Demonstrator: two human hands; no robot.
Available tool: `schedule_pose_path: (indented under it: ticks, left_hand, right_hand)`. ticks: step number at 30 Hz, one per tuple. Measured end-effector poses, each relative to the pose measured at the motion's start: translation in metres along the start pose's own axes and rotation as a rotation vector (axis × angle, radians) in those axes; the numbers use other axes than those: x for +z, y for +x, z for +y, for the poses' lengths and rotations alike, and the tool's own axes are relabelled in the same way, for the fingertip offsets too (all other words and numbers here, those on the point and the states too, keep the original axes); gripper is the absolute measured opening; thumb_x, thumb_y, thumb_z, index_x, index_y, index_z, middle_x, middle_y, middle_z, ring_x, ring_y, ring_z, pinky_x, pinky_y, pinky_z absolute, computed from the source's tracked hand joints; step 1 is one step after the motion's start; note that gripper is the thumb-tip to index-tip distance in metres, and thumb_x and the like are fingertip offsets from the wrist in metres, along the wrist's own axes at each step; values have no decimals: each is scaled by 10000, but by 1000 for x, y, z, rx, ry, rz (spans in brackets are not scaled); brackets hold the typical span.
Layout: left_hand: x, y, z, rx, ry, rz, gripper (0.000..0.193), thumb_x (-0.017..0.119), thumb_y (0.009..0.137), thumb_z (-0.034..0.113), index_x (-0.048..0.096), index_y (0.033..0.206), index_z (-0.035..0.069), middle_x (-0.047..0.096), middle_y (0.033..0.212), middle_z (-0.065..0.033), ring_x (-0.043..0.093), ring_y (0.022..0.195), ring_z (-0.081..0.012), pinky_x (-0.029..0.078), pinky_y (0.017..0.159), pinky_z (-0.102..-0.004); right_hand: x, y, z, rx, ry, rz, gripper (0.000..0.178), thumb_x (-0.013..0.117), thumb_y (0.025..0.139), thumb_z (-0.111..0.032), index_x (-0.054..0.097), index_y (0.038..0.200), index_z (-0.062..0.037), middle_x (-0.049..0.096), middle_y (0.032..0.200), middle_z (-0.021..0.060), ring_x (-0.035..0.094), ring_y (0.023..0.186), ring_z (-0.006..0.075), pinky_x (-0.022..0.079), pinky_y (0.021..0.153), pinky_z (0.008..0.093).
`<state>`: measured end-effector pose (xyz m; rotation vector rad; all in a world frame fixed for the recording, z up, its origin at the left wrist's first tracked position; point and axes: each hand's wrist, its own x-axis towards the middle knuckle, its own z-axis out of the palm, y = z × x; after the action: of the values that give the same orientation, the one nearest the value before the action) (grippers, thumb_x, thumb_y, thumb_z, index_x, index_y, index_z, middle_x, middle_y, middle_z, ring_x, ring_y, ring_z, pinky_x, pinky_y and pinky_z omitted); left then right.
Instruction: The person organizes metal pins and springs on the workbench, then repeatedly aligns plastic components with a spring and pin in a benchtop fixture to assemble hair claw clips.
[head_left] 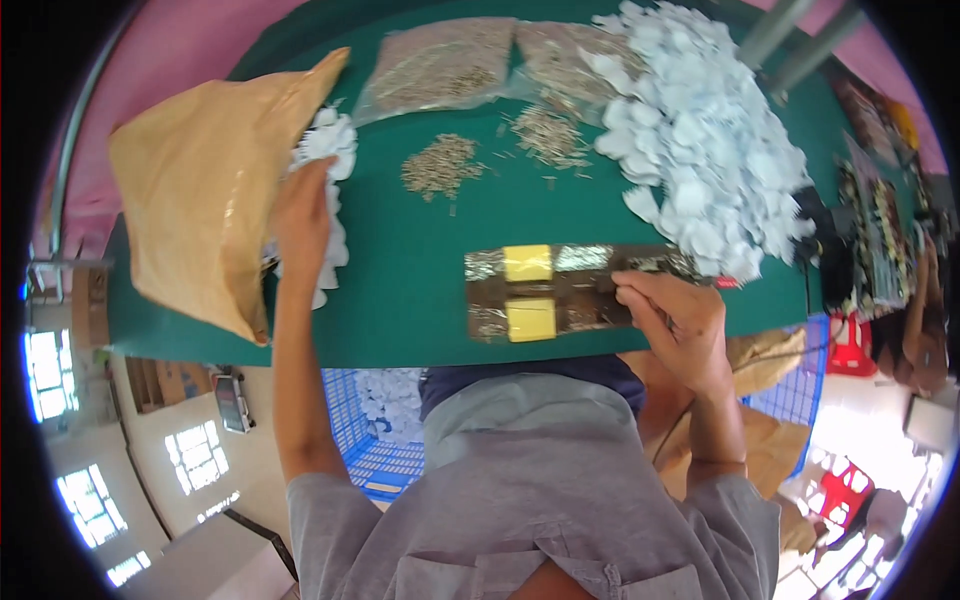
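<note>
the left grip is at white pieces by the mouth of a brown paper bag, on the left of the green desk; i cannot tell whether it is wide or narrow. the right grip is pinched narrow over a dark strip with yellow patches near the desk's front edge; whether it holds anything is unclear. two heaps of small pins lie beyond the strip, left of a large white pile.

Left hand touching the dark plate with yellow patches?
Apart. The head view shows a wide stretch of green tabletop between the left hand and the dark plate.
</note>
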<state>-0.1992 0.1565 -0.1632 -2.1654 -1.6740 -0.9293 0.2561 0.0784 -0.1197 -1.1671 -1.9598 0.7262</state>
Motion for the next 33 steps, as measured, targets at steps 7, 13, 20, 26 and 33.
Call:
schedule_pose_path:
  ticks: [7,13,20,26,33]
  left_hand:
    - [-49,-26,189,-25,-505,-293,269,713,902,-7,732,1160,66,725,1040,-121,700,923,-310,557,828,-396]
    - [-16,-72,219,117,-577,-315,377,725,728,7,727,1104,24,709,1014,-93,679,927,-283,549,785,-411]
    - [20,-81,223,115,-602,-60,324,710,670,-28,765,985,22,729,1004,-70,639,906,-269,548,744,-372]
    - [22,-86,228,124,-396,-87,321,725,723,83,758,1041,67,711,1065,-21,627,946,-218,482,795,-370]
    - [25,-77,225,35,-296,49,281,759,756,104,773,1037,116,651,1190,-9,545,1033,-219,424,879,-367]
  right_hand:
    - [-27,30,46,132,-338,122,157,726,924,-87,762,1072,-49,767,953,103,724,698,240,558,644,335]
    - [-27,63,84,-155,-680,-200,297,829,743,-94,727,1021,-69,684,977,71,626,1028,310,530,886,402]
    - [-26,71,87,-315,-813,-329,176,749,808,-69,658,956,-38,677,943,119,644,970,330,532,856,441]
    - [0,78,55,-36,-378,-203,168,649,838,-43,602,999,-46,676,890,163,678,786,373,539,675,453]
    - [40,82,24,58,-22,-482,130,666,853,-82,651,954,-3,687,810,138,689,725,269,553,678,376]
